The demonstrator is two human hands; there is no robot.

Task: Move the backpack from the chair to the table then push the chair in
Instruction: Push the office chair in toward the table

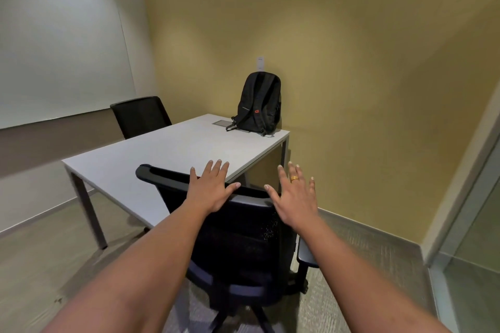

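The backpack stood upright at the far right corner of the desk, leaning toward the yellow wall behind it, with its straps facing the camera and trailing onto the desktop. One strap lay over a small grey panel set flush in the desk surface.

The chair sat at the near edge of the desk, its backrest toward the person and its seat partly under the desktop. An armrest showed on its right side.

The left hand was open, fingers spread, palm down on the top rim of the backrest, with the thumb lying along the rim. The right hand was open too, fingers splayed, with a gold ring on one finger; it was at the right end of the backrest top, but whether the palm touched the chair could not be told.

A second black chair stood at the far left side of the desk, below a whiteboard on the left wall.
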